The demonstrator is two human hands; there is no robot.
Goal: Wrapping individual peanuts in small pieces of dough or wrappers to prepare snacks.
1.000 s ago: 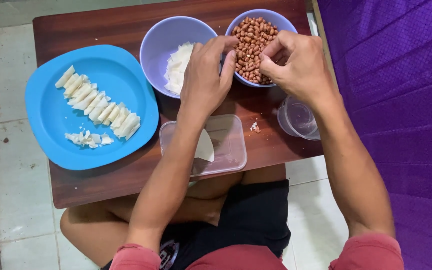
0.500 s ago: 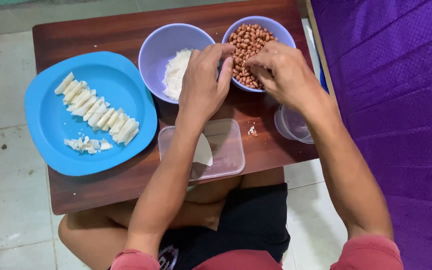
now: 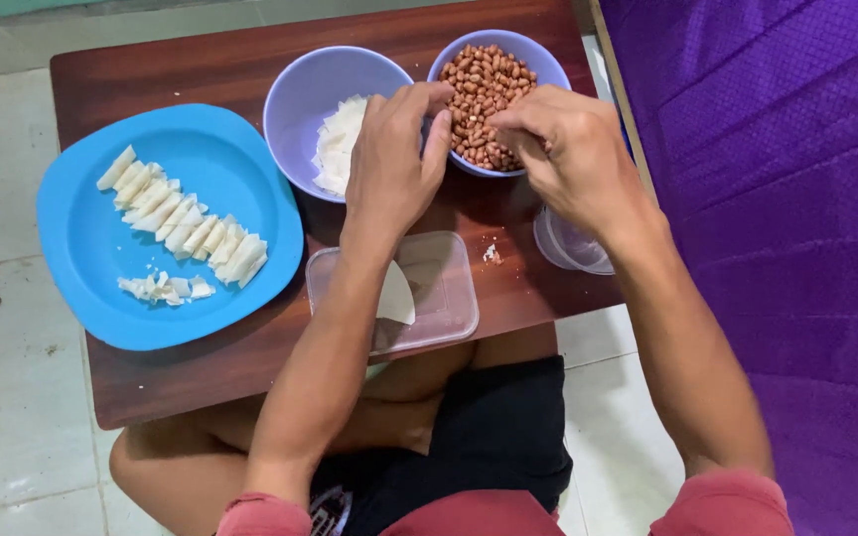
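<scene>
1. A low, dark reddish wooden desk (image 3: 250, 367) is set on a pale tiled floor (image 3: 12, 417), with purple quilted fabric (image 3: 786, 199) at the right.
2. Both hands are held at the far bowl of peanuts (image 3: 489, 89): the left hand (image 3: 394, 164) is curled at its rim, the right hand (image 3: 563, 149) is pinched; what is gripped cannot be told.
3. A blue plate (image 3: 81, 248) of white strips is seen at the left.
</scene>
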